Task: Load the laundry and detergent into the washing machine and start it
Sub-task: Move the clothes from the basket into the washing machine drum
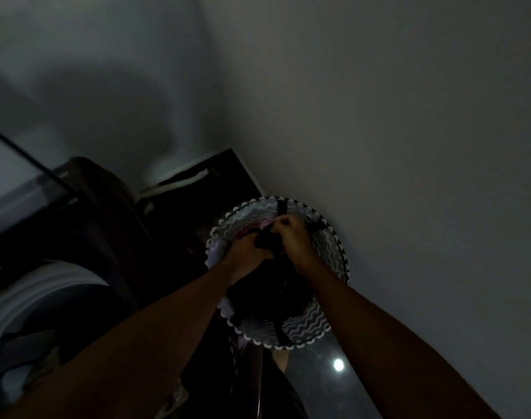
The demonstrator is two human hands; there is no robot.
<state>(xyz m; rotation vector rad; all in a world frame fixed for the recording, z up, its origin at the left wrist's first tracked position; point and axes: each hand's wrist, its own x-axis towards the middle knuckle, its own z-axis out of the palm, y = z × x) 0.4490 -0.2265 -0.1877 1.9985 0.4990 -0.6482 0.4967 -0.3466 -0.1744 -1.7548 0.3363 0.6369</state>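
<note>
In a dim room, a round laundry basket with a grey and white zigzag pattern stands on the floor against the wall. Inside it lie dark clothes and some pale and pink fabric. Both my hands are down inside the basket's mouth. My left hand and my right hand are each closed on a dark garment that stretches between them. The washing machine, white with a round front, shows at the lower left.
A white wall runs along the right, touching the basket. A dark piece of furniture stands between the machine and the basket. The glossy dark floor reflects a ceiling light. A pale surface lies at far left.
</note>
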